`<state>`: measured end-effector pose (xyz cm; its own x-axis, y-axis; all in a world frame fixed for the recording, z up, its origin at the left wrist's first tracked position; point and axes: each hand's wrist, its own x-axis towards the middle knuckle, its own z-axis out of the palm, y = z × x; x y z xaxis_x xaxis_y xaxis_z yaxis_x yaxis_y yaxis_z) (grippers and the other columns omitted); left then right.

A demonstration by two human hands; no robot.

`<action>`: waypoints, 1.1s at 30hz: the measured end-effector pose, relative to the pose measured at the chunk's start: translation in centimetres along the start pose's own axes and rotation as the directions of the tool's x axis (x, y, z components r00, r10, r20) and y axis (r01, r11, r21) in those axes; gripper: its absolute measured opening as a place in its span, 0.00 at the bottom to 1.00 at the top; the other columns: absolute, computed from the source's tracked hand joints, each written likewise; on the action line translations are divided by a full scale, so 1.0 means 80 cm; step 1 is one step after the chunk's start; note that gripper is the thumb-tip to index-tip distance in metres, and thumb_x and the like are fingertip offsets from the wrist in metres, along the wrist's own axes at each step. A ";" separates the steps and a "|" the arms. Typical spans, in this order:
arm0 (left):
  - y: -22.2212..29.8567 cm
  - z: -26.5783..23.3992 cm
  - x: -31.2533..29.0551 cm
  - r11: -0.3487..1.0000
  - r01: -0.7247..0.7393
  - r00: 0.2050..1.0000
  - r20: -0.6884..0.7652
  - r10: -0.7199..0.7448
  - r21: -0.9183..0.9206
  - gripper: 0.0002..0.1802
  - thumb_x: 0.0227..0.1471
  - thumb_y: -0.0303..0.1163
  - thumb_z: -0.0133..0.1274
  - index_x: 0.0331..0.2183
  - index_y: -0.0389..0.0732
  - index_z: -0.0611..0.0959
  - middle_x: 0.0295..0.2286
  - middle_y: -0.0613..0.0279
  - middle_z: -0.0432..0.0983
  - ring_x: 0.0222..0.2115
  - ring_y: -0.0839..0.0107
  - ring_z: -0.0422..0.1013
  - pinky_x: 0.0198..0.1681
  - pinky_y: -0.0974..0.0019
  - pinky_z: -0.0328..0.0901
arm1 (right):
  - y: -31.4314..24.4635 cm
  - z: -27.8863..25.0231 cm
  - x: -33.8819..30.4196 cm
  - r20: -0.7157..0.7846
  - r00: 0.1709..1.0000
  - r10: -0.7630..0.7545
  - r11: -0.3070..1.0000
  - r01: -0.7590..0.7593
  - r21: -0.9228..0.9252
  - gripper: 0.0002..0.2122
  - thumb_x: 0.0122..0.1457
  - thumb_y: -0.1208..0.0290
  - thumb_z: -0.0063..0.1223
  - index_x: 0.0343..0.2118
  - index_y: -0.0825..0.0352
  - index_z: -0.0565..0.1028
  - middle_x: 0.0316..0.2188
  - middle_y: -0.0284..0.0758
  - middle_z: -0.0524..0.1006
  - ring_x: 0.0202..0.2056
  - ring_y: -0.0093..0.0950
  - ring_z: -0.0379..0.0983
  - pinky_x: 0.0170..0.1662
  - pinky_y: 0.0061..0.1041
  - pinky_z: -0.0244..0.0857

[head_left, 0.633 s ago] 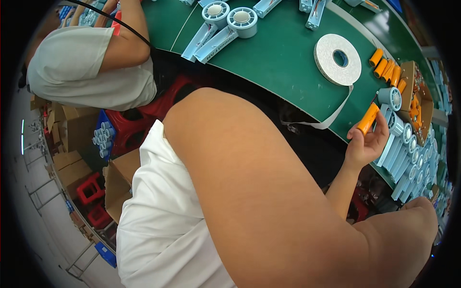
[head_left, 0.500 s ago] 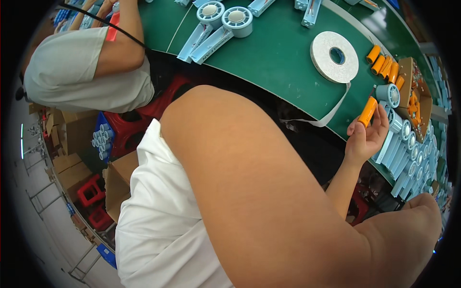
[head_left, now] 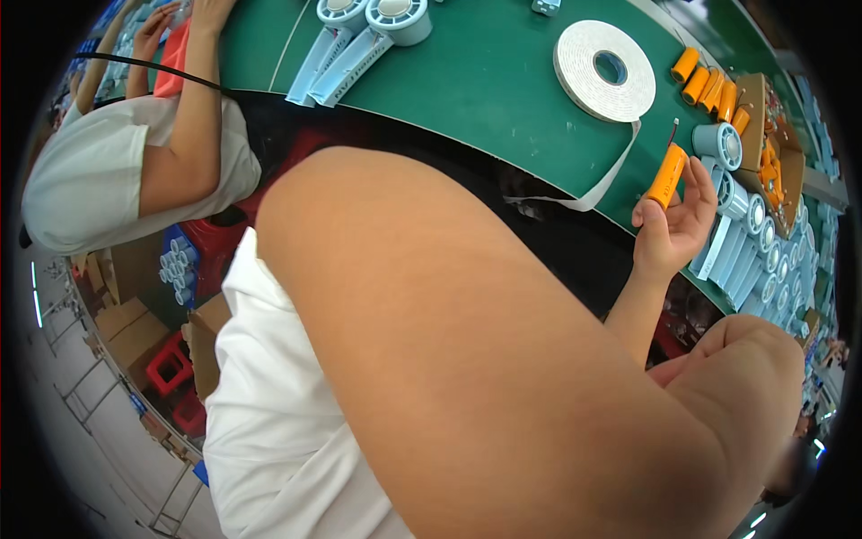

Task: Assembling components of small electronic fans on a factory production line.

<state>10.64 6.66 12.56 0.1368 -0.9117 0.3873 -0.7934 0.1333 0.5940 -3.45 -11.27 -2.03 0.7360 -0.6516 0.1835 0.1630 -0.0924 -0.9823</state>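
Toward the right, over the edge of the green table (head_left: 503, 135), my left hand (head_left: 678, 235) is turned palm up. Its thumb and fingers close around an orange cylindrical battery (head_left: 668, 176), which tilts upward with a thin wire and small white connector at its top. Just beyond the hand lie light blue handheld fan bodies (head_left: 717, 145) with round heads and long open handles. A large bare limb (head_left: 449, 314) fills the middle of the picture and hides part of the forearm. My right hand does not show.
A roll of white tape (head_left: 605, 71) lies on the table, its loose end over the edge. Several orange batteries (head_left: 696, 85) sit beside a cardboard box (head_left: 790, 166). More fan bodies (head_left: 359, 54) lie farther left. A co-worker (head_left: 108, 171) sits there, near a red stool (head_left: 171, 361).
The view has shifted, so the table and roll appear higher and farther left. My left hand still holds the battery, now tilted with its wire and connector showing above.
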 end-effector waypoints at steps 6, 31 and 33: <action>0.000 0.004 -0.023 1.000 0.000 1.000 0.015 0.000 -0.011 0.11 0.58 0.37 0.62 0.31 0.39 0.90 0.25 0.56 0.83 0.21 0.61 0.73 0.30 0.59 0.70 | 0.031 0.041 -0.003 0.013 0.997 -0.080 0.992 0.079 0.096 0.40 0.52 0.88 0.63 0.71 0.66 0.65 0.67 0.47 0.70 0.41 0.30 0.75 0.29 0.16 0.69; -0.050 0.112 -0.116 0.395 0.385 0.801 0.089 -0.592 -0.834 0.23 0.68 0.25 0.57 0.61 0.35 0.71 0.46 0.57 0.75 0.40 0.71 0.70 0.47 0.68 0.70 | -0.035 0.065 -0.031 0.392 0.904 -0.174 0.941 0.270 -0.205 0.21 0.69 0.69 0.61 0.62 0.73 0.78 0.54 0.43 0.78 0.52 0.37 0.72 0.58 0.31 0.66; -0.044 0.116 -0.109 0.509 0.315 0.824 -0.035 -0.566 -0.801 0.23 0.68 0.25 0.57 0.61 0.35 0.73 0.47 0.57 0.75 0.41 0.70 0.70 0.46 0.67 0.70 | -0.044 0.072 -0.035 0.275 0.961 -0.036 0.999 0.046 -0.027 0.18 0.70 0.72 0.57 0.59 0.75 0.80 0.51 0.42 0.78 0.50 0.34 0.71 0.56 0.29 0.65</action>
<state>6.72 10.56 0.55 0.5825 -0.8128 0.0077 0.1149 0.0917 0.9891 -2.26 -4.77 1.15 0.8820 -0.4153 0.2226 0.1785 -0.1428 -0.9735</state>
